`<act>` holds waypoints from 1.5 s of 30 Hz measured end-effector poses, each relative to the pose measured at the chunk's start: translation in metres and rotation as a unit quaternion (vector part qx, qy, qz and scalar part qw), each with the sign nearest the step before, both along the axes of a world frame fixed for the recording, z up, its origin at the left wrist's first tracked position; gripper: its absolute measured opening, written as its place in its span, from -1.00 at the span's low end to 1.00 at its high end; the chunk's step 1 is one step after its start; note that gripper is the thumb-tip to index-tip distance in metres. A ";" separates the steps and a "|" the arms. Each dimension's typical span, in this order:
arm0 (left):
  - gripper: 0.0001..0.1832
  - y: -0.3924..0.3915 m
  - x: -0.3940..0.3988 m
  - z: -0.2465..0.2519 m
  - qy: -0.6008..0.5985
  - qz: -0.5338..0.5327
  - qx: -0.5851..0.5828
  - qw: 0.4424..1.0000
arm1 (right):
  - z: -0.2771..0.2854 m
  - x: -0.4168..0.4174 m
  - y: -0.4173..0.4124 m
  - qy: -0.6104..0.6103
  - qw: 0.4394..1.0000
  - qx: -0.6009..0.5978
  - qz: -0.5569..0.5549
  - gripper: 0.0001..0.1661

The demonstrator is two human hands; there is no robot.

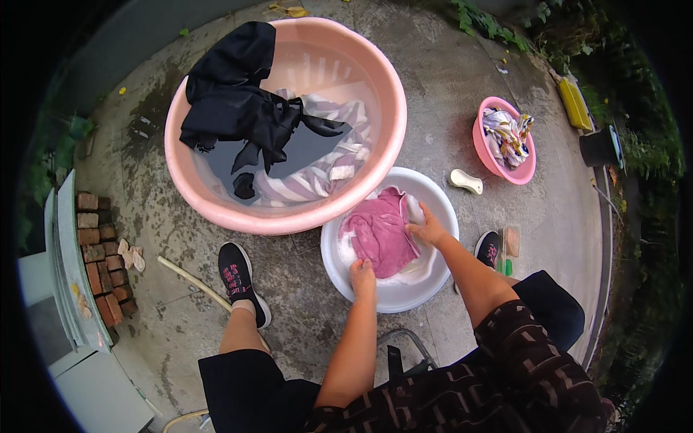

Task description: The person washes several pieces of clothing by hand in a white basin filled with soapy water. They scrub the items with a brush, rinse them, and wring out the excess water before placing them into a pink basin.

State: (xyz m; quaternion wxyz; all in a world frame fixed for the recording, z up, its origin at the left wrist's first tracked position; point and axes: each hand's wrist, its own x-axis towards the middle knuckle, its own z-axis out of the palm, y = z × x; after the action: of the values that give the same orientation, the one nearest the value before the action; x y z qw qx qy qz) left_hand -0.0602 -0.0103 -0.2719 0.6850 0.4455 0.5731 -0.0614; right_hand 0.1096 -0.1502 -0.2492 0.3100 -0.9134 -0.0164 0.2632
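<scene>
A wet pink cloth (379, 233), bunched with a pale hem along its right side, lies in a white basin (444, 208) among suds and white fabric. At the cloth's lower left edge, my left hand (363, 279) pinches it with the fingertips. My right hand (430, 227) holds its right edge, with one finger stretched upward, away from the fabric. Beyond the basin is a large peach tub (392, 116) of water. Black garments (238, 108) hang over its left rim into the water, and a striped cloth (346, 119) is soaking beside them.
A small pink basin (479, 138) holds patterned fabric (506, 135). Near it on the concrete lies a white scrub brush (465, 182). A clear container (510, 246) stands by my right shoe (489, 249). A hose (195, 281) runs past my left shoe (238, 276); bricks (103, 254) are stacked at left.
</scene>
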 end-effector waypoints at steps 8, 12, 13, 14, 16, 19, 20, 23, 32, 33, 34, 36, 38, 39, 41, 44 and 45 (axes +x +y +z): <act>-0.43 0.023 0.012 -0.006 -0.097 0.096 -0.093 0.986 | 0.003 -0.045 0.106 0.129 0.960 -0.114 0.219 -0.32; -0.37 0.018 0.003 -0.023 -0.037 0.027 -0.020 0.999 | -0.006 -0.007 0.058 -0.019 0.988 -0.126 0.083 -0.52; -0.34 0.018 0.012 -0.001 -0.021 0.024 -0.068 0.997 | -0.008 -0.006 0.048 -0.081 0.989 -0.096 0.072 -0.56; -0.32 0.017 0.023 0.022 -0.003 0.020 -0.116 0.993 | -0.012 -0.018 0.042 -0.063 0.994 0.092 0.019 -0.61; -0.26 0.022 0.045 0.071 0.016 0.068 -0.215 0.974 | 0.041 -0.049 0.063 0.144 0.954 0.251 -0.071 -0.70; -0.27 0.030 0.048 0.066 -0.218 0.142 -0.351 0.900 | 0.075 -0.105 0.076 0.021 0.966 0.257 0.015 -0.69; -0.40 0.033 0.042 0.050 -0.176 0.131 -0.375 0.901 | 0.088 -0.117 0.081 -0.008 0.980 0.199 0.020 -0.68; -0.53 0.003 0.038 0.038 -0.242 0.193 -0.290 0.905 | 0.079 -0.098 0.087 -0.044 0.996 0.062 -0.043 -0.70; -0.43 0.022 0.043 0.038 -0.279 0.141 -0.345 0.885 | 0.094 -0.118 0.095 -0.079 0.991 0.110 -0.002 -0.72; -0.40 0.023 0.042 0.052 -0.297 0.143 -0.397 0.857 | 0.096 -0.122 0.093 -0.089 0.989 0.111 0.038 -0.71; -0.43 0.016 0.036 0.054 -0.271 0.136 -0.364 0.881 | 0.076 -0.107 0.091 -0.066 0.997 0.039 0.003 -0.70; -0.47 -0.009 0.039 0.055 -0.230 0.117 -0.297 0.919 | 0.049 -0.062 0.077 -0.046 0.992 -0.004 -0.122 -0.69; -0.48 -0.011 0.048 0.062 -0.224 0.099 -0.252 0.936 | 0.041 -0.053 0.074 -0.035 0.981 0.019 -0.190 -0.69; -0.47 -0.005 0.046 0.059 -0.209 0.119 -0.255 0.937 | 0.048 -0.067 0.081 -0.035 0.982 0.036 -0.184 -0.70; -0.44 0.009 0.050 0.053 -0.187 0.162 -0.262 0.933 | 0.066 -0.109 0.091 -0.104 0.979 0.114 -0.133 -0.71; -0.51 0.036 0.028 0.002 -0.252 0.149 -0.443 0.847 | 0.083 -0.122 0.103 -0.099 0.985 0.126 -0.056 -0.71; -0.54 0.021 0.037 0.025 -0.196 0.150 -0.347 0.905 | 0.080 -0.120 0.098 -0.053 0.993 0.096 -0.051 -0.70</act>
State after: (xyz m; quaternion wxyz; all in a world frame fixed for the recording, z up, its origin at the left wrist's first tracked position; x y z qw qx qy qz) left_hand -0.0231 0.0106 -0.2467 0.8961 0.0920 0.4295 -0.0643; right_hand -0.0101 -0.0517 -0.1687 0.4082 -0.8917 -0.0112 0.1952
